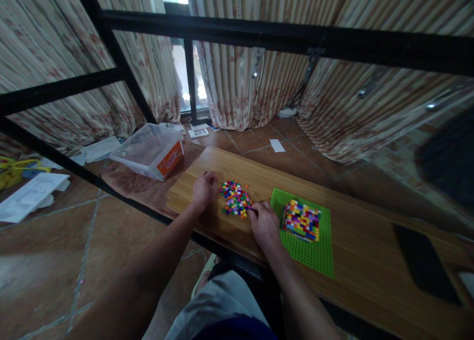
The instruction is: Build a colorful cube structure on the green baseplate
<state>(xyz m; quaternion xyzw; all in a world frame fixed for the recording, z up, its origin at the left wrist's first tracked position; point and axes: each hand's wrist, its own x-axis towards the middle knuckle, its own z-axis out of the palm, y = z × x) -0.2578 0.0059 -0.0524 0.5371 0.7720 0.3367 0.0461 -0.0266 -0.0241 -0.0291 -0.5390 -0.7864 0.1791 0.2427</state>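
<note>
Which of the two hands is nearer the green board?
The right hand, close beside the green board; the left hand is beyond the pile of bricks.

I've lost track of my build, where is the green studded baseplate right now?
In the head view, the green studded baseplate lies on the wooden table, just right of the right hand.

The pile (236, 198) lies left of the baseplate (322, 246) on the table (355, 261).
</note>
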